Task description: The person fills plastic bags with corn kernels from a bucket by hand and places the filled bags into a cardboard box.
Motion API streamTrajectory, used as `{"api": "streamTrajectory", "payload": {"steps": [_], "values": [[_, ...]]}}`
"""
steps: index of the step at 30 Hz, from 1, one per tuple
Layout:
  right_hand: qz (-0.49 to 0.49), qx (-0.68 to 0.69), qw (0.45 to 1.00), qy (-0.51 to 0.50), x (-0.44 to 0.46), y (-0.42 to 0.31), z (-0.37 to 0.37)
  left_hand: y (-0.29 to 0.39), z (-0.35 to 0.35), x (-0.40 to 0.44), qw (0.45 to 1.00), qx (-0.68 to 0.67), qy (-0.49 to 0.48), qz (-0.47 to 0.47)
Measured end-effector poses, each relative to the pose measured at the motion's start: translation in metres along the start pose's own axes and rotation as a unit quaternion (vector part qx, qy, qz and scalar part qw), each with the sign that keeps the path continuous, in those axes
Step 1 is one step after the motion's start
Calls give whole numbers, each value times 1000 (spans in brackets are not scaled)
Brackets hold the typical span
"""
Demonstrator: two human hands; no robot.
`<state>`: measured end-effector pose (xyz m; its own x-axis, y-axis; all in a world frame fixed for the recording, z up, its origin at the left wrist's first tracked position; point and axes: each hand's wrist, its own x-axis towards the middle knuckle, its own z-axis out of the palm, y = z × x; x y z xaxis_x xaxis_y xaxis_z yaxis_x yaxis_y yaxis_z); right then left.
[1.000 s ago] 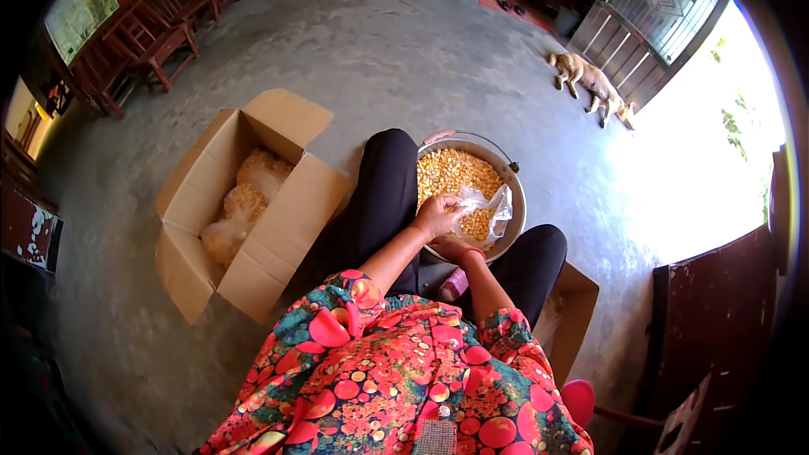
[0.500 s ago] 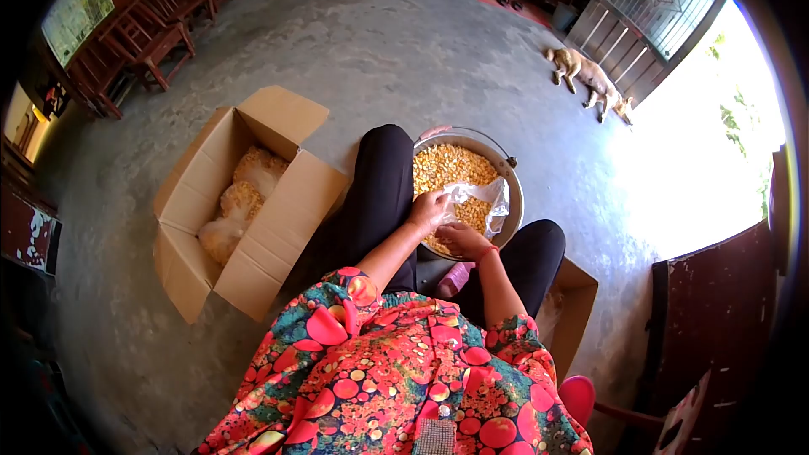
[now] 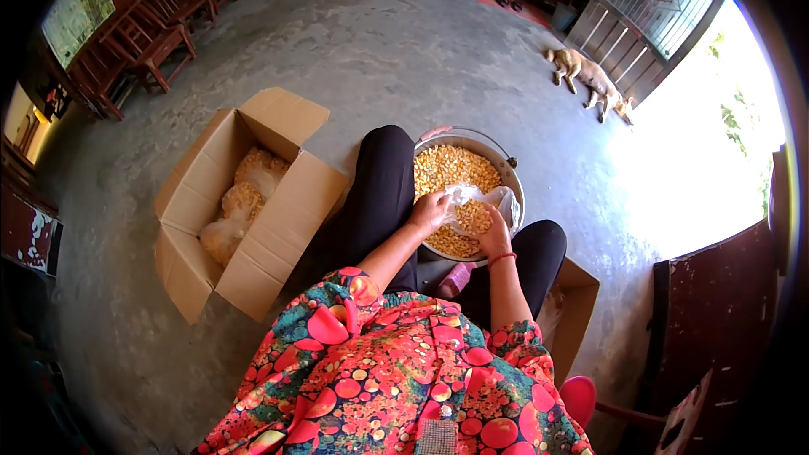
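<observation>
A metal pail (image 3: 518, 190) full of dried yellow corn kernels (image 3: 451, 167) stands between my knees. Over the kernels lies a clear plastic bag (image 3: 465, 194), its mouth spread. My left hand (image 3: 430, 211) pinches the bag's left edge. On the right, my right hand (image 3: 495, 236) is cupped against a heap of kernels at the bag's mouth; its fingers point away from me and its palm faces left. The bag hides part of the boundary between handful and pail.
An open cardboard box (image 3: 274, 232) with several filled corn bags (image 3: 243, 200) stands left. Another carton (image 3: 577, 312) is beside my right knee. A dog (image 3: 590, 80) lies near the doorway, and wooden chairs (image 3: 152, 46) line the left wall.
My right hand has risen from the kernels near the pail's front to the right side of the bag's mouth, turning its palm leftward. My left hand stays at the bag's edge.
</observation>
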<state>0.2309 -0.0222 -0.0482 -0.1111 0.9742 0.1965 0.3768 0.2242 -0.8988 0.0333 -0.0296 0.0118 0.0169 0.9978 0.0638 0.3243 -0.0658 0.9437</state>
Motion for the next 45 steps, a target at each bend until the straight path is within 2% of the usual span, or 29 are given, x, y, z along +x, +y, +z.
{"api": "streamTrajectory", "payload": {"steps": [1, 3, 4, 6, 8, 10, 11, 12, 13, 14, 16, 18, 19, 23, 25, 26, 28, 29, 31, 34, 38, 40, 41, 43, 44, 45], "values": [[1, 56, 998, 14, 2, -1, 2, -2, 1, 0, 1000, 8, 4, 4], [122, 200, 971, 56, 0, -7, 6, -5, 3, 1, 1000, 16, 8, 9], [123, 199, 971, 57, 1, -12, 6, -7, 3, 2, 1000, 18, 13, 15], [301, 230, 925, 18, 4, -28, 5, -10, 4, 3, 999, 20, 18, 21], [296, 273, 915, -10, -4, -52, 5, -12, 5, 4, 997, 19, 53, 58], [307, 170, 917, -187, -5, -65, 6, -17, 8, 6, 995, 11, 64, 80], [281, 93, 912, -283, -4, -61, 6, -20, 10, 7, 992, 6, 75, 100], [281, 93, 912, -284, -3, -47, 10, -15, 8, 5, 992, 6, 76, 99], [174, -44, 923, -341, -3, -34, 17, -7, 3, 3, 996, -5, 49, 70], [62, -178, 902, -387, -3, -20, 22, 0, 0, 0, 999, -15, 22, 41], [80, -207, 888, -402, -2, -25, 29, 1, 0, -1, 997, -39, 37, 60], [38, -387, 850, -356, -3, -28, 33, 2, 0, -2, 999, -48, 3, 11], [84, -396, 844, -352, -2, -17, 36, 3, 0, -2, 999, -47, 1, 11], [93, -425, 847, -305, -4, 2, 45, 3, 0, -3, 999, -33, -10, 7], [120, -419, 814, -384, -2, -29, 43, 1, 1, 0, 999, -35, -9, 11], [121, -420, 814, -384, 0, -24, 45, -2, 3, 1, 999, -41, -12, 10], [66, -397, 787, -468, 3, -14, 49, 1, 3, -1, 999, -48, -16, 7], [66, -397, 786, -469, 3, -9, 49, 2, 4, -1, 999, -53, -6, 8], [77, -328, 824, -456, 0, -18, 49, 4, 2, -3, 998, -57, 4, 5], [105, -317, 833, -441, 0, -37, 44, 4, 2, -3, 998, -68, 7, 14], [73, -266, 871, -406, -2, -26, 40, 6, 1, -4, 998, -59, 6, 14], [140, -188, 885, -403, 0, -54, 30, 5, 1, -3, 998, -54, 4, 12], [139, -188, 885, -403, 0, -66, 24, 2, 3, -2, 999, -51, 7, 14], [318, 37, 898, -302, 0, -82, 17, 1, 3, -1, 999, -48, 11, 16], [318, 37, 898, -303, 1, -73, 13, 0, 3, -1, 998, -54, 16, 27], [367, 193, 867, -278, 4, -66, 8, 3, 2, -2, 997, -60, 20, 37]]}}
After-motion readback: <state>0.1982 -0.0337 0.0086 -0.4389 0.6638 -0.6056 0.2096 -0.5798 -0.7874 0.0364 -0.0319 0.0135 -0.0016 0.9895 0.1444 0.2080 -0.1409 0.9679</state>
